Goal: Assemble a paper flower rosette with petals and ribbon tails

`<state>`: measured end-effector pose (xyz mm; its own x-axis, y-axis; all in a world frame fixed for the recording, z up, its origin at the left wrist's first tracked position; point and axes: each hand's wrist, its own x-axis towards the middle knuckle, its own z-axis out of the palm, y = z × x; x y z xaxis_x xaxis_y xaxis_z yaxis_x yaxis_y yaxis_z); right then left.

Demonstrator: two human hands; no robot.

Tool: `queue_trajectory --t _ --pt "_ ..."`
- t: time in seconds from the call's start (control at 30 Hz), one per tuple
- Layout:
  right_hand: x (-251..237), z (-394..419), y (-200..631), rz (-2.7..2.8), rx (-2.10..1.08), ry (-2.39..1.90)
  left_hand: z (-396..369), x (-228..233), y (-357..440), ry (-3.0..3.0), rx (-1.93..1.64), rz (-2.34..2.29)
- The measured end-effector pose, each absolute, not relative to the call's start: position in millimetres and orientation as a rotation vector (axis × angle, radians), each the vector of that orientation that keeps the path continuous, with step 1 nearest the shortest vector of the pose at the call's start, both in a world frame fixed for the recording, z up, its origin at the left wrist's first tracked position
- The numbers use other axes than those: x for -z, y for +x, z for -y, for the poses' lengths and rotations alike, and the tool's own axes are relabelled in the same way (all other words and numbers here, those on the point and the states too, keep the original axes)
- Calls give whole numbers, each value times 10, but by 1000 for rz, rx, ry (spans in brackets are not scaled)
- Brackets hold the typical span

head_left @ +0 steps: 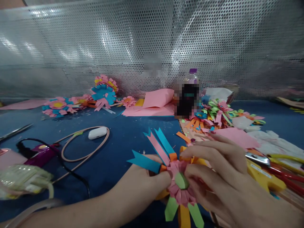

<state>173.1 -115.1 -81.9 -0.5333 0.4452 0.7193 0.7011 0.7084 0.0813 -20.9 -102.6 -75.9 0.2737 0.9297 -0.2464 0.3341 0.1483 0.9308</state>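
Paper flower [180,186]: pink folded petals around a green centre disc, with blue, pink, orange and green strips fanning outward. Held low in the middle of the view, just above the blue counter [123,148], between both hands.

Left hand [144,180]: closed on the flower's left edge, thumb against the petals by the orange and blue strips.

Right hand [220,177]: fingers curled over the flower's right side and pressed onto it; how the thumb sits is hidden.

Risk, as judged: the strips are thin paper and the grip covers several of them, so firm pressure could crease or tear a strip, or flatten the petals. If the pieces are freshly glued, a sideways slip of either hand could shift the centre disc.

Nearby right: yellow-handled tool [263,177] with a metal tip, just beside the right hand; a sleeve or knuckle could catch it. Loose pink paper [237,137] and coloured scraps beyond.

Nearby left: white earbud case [97,132] within a looped cable [78,148]; dark cord [59,164]; scissors [14,132].

Far edge: finished flowers [58,106], pink sheets [156,101], bottle [193,76], perforated metal screen [152,41].
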Motion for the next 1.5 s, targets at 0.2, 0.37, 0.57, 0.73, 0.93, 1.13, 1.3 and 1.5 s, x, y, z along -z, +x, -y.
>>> queue_trajectory --t 0.2,0.37,0.57,0.73,0.93,1.13,1.3,1.5 --pt "844 1122 1724 2172 134 -882 1055 737 -181 1290 -631 -1144" --pt "852 1092 1754 2211 28 -887 1058 759 -164 1130 -635 -1018" --pt "811 1101 1814 2191 -147 -991 1044 763 -126 963 -657 -908" --pt "793 1094 1854 2081 -188 -1050 1055 774 -136 936 -713 -917" --pt "739 1023 1925 1653 -370 -1172 978 817 -167 819 -763 -1056" --pt "584 1006 2073 1442 -338 -1279 847 839 -180 770 -721 -1100" --pt "332 1015 2196 1569 -187 -1329 841 809 -184 753 -707 -1111" --pt "278 771 2674 1913 -47 -1532 861 784 -162 809 -730 -1061"
